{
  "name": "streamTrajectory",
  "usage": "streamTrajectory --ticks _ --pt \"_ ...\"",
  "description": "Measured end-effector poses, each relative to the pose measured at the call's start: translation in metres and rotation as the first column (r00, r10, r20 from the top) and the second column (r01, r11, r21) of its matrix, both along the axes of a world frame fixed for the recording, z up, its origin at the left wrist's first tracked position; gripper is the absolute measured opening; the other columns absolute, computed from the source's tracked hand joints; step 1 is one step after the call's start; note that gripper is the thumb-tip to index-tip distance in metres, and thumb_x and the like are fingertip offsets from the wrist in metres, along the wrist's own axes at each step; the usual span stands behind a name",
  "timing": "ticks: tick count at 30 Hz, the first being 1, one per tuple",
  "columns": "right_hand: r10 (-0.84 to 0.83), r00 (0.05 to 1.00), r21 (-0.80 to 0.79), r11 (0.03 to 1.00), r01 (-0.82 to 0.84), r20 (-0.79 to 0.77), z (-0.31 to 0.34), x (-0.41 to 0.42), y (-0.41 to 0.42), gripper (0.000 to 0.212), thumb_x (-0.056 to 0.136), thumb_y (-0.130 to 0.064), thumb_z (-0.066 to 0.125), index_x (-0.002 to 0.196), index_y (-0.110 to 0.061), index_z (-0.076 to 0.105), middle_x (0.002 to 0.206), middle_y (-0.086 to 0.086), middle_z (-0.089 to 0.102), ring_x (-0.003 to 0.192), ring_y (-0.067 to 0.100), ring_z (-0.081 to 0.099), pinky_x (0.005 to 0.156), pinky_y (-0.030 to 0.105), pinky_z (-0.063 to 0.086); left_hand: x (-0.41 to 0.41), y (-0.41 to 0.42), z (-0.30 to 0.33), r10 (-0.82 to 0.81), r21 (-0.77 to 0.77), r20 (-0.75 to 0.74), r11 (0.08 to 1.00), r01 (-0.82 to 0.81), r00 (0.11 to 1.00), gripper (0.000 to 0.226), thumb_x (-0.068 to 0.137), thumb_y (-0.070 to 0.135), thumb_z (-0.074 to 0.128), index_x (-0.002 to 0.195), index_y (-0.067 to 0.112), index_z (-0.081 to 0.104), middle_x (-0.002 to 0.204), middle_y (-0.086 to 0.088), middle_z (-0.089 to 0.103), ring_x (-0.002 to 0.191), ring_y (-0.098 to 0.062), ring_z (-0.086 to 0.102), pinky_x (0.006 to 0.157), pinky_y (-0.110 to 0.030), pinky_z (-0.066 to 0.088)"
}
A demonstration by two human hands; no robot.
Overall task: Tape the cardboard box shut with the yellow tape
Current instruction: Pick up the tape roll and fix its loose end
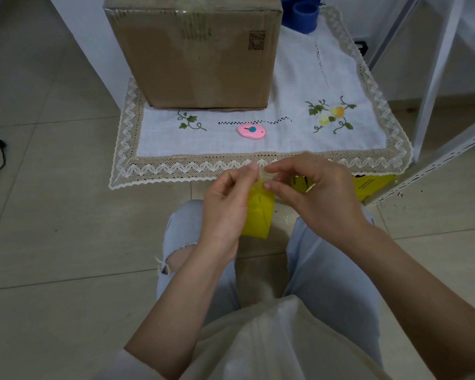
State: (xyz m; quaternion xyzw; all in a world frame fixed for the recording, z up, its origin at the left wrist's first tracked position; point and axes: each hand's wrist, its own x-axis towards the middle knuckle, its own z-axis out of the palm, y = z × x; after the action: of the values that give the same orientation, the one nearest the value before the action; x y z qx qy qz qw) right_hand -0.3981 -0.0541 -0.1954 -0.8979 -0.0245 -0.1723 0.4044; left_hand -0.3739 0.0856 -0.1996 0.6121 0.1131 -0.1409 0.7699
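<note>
Held low over the knees, in front of the table edge: yellow tape (258,212), pinched at its upper end by left hand (226,200) and right hand (317,192), thumbs and forefingers pressed together on it. Farther back, on the embroidered cloth (327,78): cardboard box (195,58), flaps closed, upright. Between box and hands, a pink cutter (251,131), well apart from both.

Your cardboard box (198,53) stands at the back left of the tablecloth (327,78). The small cutter (251,131) lies on the cloth in front of it. Nearer you, past the cloth's front edge, your left hand (228,204) and right hand (313,193) meet at the tape (258,212), above your knees.
</note>
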Motion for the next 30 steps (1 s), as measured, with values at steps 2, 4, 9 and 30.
streamTrajectory --ticks 2,4,9,30 --pt "0.004 0.999 -0.044 0.999 -0.003 0.032 -0.003 0.001 -0.001 0.019 0.079 -0.031 0.076 0.095 -0.022 0.075 0.083 -0.003 0.064 0.074 0.006 0.061 0.067 0.026 0.05 0.001 0.001 0.0 0.01 0.0 0.003 1.0 -0.01 1.0 0.023 0.089 0.026 0.067 0.07 0.016 0.057 0.073 -0.003 0.059 0.073 -0.015 0.053 0.065 -0.028 0.045" --pt "-0.005 0.999 -0.063 0.998 0.008 0.043 -0.006 0.002 -0.002 0.017 0.081 -0.035 0.073 0.093 -0.024 0.075 0.084 -0.004 0.059 0.073 0.004 0.056 0.063 0.023 0.046 0.001 0.001 0.0 0.01 0.005 0.006 1.0 -0.01 1.0 0.019 0.089 0.027 0.066 0.076 0.014 0.06 0.08 -0.004 0.063 0.076 -0.014 0.056 0.069 -0.03 0.047" --pt "0.018 0.998 -0.078 0.997 -0.013 0.06 -0.007 0.003 -0.002 0.013 0.086 -0.03 0.069 0.091 -0.019 0.075 0.088 -0.003 0.067 0.08 0.008 0.062 0.069 0.028 0.05 0.002 0.001 -0.004 -0.01 0.064 0.087 0.998 0.004 0.996 0.01 0.09 0.01 0.058 0.084 0.018 0.063 0.096 0.001 0.07 0.094 -0.013 0.064 0.087 -0.035 0.05" --pt "0.078 0.99 -0.129 0.99 -0.063 0.114 -0.014 0.006 -0.004 0.015 0.089 -0.024 0.067 0.102 -0.02 0.074 0.087 -0.004 0.072 0.082 0.01 0.064 0.074 0.03 0.053 0.002 0.005 -0.017 -0.103 0.068 0.238 0.994 0.089 0.966 0.045 0.08 -0.01 0.068 0.108 0.022 0.052 0.116 0.002 0.059 0.115 -0.006 0.058 0.094 -0.019 0.05"
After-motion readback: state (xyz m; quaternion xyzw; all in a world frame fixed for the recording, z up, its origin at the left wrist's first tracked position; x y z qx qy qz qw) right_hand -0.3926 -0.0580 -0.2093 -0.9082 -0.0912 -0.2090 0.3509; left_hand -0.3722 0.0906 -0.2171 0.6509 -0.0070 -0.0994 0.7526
